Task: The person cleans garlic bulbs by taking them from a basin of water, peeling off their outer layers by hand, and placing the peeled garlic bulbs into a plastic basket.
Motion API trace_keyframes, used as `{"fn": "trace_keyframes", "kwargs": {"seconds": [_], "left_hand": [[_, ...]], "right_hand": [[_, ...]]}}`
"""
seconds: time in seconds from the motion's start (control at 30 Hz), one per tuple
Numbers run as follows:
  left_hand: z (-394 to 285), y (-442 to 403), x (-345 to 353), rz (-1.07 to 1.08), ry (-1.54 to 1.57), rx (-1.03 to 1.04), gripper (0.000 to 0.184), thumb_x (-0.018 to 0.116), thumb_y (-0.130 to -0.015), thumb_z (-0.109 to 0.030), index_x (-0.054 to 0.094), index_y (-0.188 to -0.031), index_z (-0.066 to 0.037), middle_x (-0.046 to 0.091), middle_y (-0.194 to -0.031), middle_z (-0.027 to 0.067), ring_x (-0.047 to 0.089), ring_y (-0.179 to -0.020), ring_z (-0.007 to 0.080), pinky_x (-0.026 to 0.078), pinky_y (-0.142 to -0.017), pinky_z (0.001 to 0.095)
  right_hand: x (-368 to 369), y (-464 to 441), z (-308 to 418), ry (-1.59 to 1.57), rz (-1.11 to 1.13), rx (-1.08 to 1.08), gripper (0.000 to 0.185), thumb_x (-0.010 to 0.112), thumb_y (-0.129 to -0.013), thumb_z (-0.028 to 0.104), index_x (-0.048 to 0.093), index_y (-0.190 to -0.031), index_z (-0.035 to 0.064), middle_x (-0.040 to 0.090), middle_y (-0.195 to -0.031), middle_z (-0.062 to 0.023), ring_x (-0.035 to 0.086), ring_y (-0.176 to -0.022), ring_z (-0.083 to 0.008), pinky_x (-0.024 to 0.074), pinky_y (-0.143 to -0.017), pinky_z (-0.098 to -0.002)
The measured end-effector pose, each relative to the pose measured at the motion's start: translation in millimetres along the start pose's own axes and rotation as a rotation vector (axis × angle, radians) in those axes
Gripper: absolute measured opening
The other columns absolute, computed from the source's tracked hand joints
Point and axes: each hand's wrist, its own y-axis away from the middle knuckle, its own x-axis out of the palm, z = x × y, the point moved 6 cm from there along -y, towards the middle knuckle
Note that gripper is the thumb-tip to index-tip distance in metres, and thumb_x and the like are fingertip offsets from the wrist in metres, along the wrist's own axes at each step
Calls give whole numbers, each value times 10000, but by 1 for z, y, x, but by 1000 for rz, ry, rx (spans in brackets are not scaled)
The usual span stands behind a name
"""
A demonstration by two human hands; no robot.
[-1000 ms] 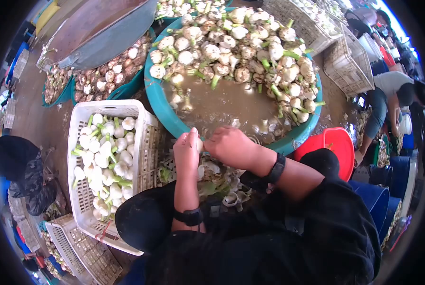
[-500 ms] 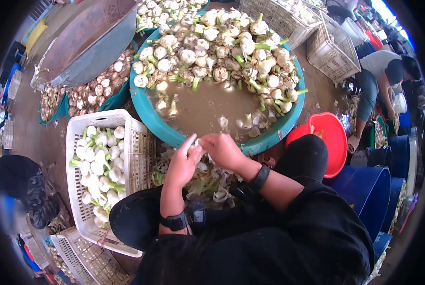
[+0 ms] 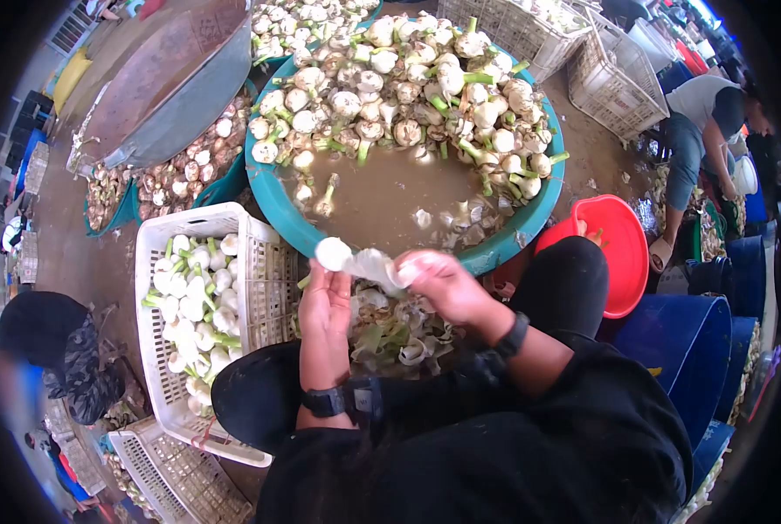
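A white garlic bulb (image 3: 333,254) is held at the fingertips of my left hand (image 3: 325,306), near the tub's front rim. My right hand (image 3: 447,286) pinches a strip of pale peel (image 3: 375,267) that stretches toward the bulb; whether it is still joined is blurred. Beyond my hands, a round green tub (image 3: 296,229) holds muddy water and a heap of soiled bulbs (image 3: 370,104) with green stems. Left of my hands, a white plastic crate (image 3: 253,293) contains clean white bulbs (image 3: 196,301). Loose peelings (image 3: 405,330) lie below my hands.
A red basin (image 3: 613,262) is by my right knee, with blue barrels (image 3: 670,349) behind it. A metal barrow (image 3: 176,105) stands at the upper left. People sit at the left (image 3: 58,349) and right (image 3: 701,131). More crates (image 3: 618,83) stand at the upper right.
My hands have moved apart. The bulb now shows above my left fingers, and a peel strip stretches from my right hand. The camera view has shifted slightly.
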Motion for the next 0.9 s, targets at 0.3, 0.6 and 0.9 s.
{"fn": "trace_keyframes", "kwargs": {"seconds": [0.3, 0.6, 0.9], "left_hand": [[-21, 7, 0, -224, -107, 205, 248, 569, -861, -293, 559, -862, -44, 594, -708, 34, 543, -544, 82, 425, -435, 203], [-52, 13, -18, -395, -143, 206, 403, 539, -835, -441, 563, -752, -48, 500, -551, 7, 402, -406, 64, 307, -353, 200], [-43, 28, 33, -92, -600, 470, 685, 277, -873, -604, 514, -1090, 1, 507, -769, 30, 418, -570, 77, 346, -516, 201]], "right_hand": [[14, -11, 29, 1000, -75, -130, 394, 533, -832, 415, 617, -860, 31, 607, -786, -179, 584, -727, -355, 462, -641, -412], [13, -15, -42, 1141, 256, 140, 404, 584, -781, 416, 611, -826, 15, 606, -738, -177, 596, -684, -333, 471, -617, -387], [16, -54, -26, -1011, 379, 321, 734, 291, -838, 639, 402, -1243, 37, 562, -1035, -177, 612, -789, -275, 546, -531, -365]]}}
